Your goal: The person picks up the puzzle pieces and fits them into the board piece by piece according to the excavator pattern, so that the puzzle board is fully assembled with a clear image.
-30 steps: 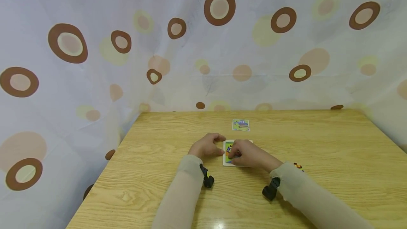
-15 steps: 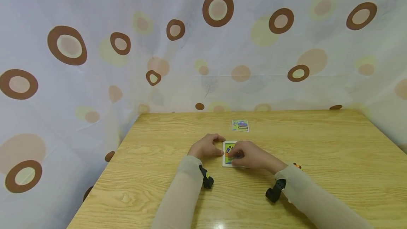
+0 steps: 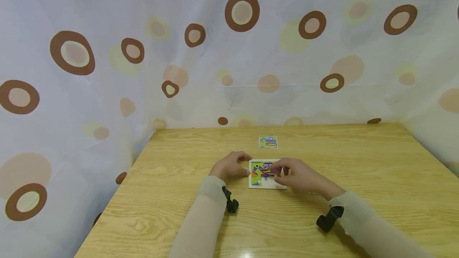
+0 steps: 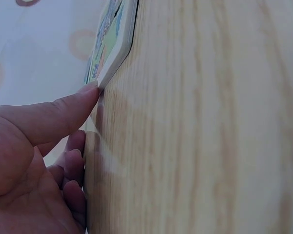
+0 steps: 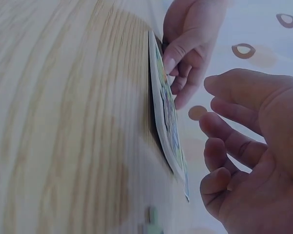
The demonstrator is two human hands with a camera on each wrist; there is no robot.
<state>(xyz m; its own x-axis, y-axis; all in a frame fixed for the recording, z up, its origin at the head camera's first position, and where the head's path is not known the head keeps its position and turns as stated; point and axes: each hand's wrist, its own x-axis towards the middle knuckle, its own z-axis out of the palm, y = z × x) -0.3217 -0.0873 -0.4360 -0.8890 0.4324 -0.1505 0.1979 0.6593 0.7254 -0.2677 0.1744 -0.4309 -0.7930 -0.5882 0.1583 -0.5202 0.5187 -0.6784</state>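
Observation:
A white-framed jigsaw puzzle board lies flat on the table, partly filled with a colourful picture of a digger. Bare white shows along its lower right. My left hand rests at the board's left side; its thumb touches the edge near a corner, while the other fingers lie beyond it. Over the right part of the board hovers my right hand, thumb and fingers apart, with nothing between them. In the right wrist view its fingers are loosely bent and clear of the board, whose right end they partly hide in the head view.
Behind the board lies a small square picture card with a digger on it. A small greenish piece, blurred, lies on the table near my right hand. A spotted cloth hangs behind the wooden table.
My right hand has drawn back to the right and its fingers have parted, uncovering more of the digger picture. My left hand has stayed at the board's left edge.

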